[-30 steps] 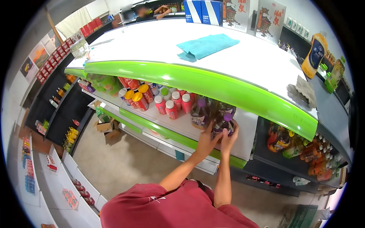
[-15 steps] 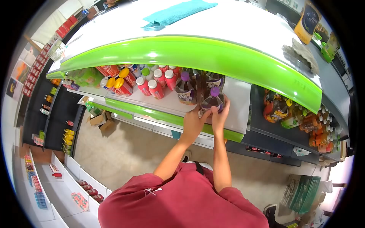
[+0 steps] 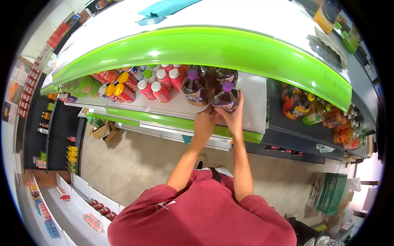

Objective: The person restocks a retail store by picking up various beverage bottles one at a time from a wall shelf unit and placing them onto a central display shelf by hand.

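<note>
A dark drink bottle with a purple cap stands at the front right of the white shelf. My right hand wraps round its right side, the thumb across its lower front. My left hand is closed at the bottle's lower left, its fingertips partly hidden between this bottle and its neighbour. That neighbour, a similar purple-capped bottle, stands just to the left. Behind them are more dark bottles, partly covered by the shelf above.
Small pink bottles with white caps and yellow-lidded cans stand further left on the shelf. A green shelf edge overhangs the bottles. Orange drink bottles fill the right-hand shelf. A green crate is on the floor.
The view has shifted, so the shelf sits slightly further left. The right hand stays on the front bottle; its thumb now lies across the lower front. The left hand remains low beside it.
</note>
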The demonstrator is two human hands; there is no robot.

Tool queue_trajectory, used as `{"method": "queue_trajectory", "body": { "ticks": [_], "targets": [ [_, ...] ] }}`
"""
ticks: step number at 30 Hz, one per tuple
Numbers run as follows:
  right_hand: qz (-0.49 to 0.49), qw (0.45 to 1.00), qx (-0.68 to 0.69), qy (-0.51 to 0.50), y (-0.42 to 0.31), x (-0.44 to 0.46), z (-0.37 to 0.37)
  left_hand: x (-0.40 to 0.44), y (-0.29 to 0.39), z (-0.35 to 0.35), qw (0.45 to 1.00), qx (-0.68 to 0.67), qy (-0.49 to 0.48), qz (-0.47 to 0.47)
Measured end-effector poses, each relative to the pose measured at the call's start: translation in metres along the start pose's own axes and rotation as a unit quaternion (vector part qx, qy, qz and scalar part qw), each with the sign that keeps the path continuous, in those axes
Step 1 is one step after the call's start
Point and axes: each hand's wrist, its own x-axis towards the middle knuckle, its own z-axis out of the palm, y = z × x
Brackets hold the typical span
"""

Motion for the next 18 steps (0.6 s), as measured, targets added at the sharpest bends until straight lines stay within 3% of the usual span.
{"method": "queue_trajectory", "body": {
  "ticks": [4, 10, 11, 18],
  "targets": [
    [-0.015, 0.999, -0.028, 0.018, -0.001, 0.007, 0.006, 0.005, 0.014, -0.009, 0.994, 0.065, -0.037, -0.081],
    [-0.051, 0.998, -0.004, 0.035, 0.019, 0.022, 0.013, 0.006, 0.001, 0.001, 0.995, 0.092, 0.001, -0.045],
    [-0.022, 0.999, 0.044, 0.020, 0.020, 0.024, 0.014, 0.008, 0.002, 0.001, 0.993, 0.106, 0.006, -0.050],
    [-0.072, 0.995, -0.067, 0.029, 0.024, 0.027, 0.013, 0.009, -0.007, 0.007, 0.993, 0.095, 0.033, -0.066]
  ]
}}
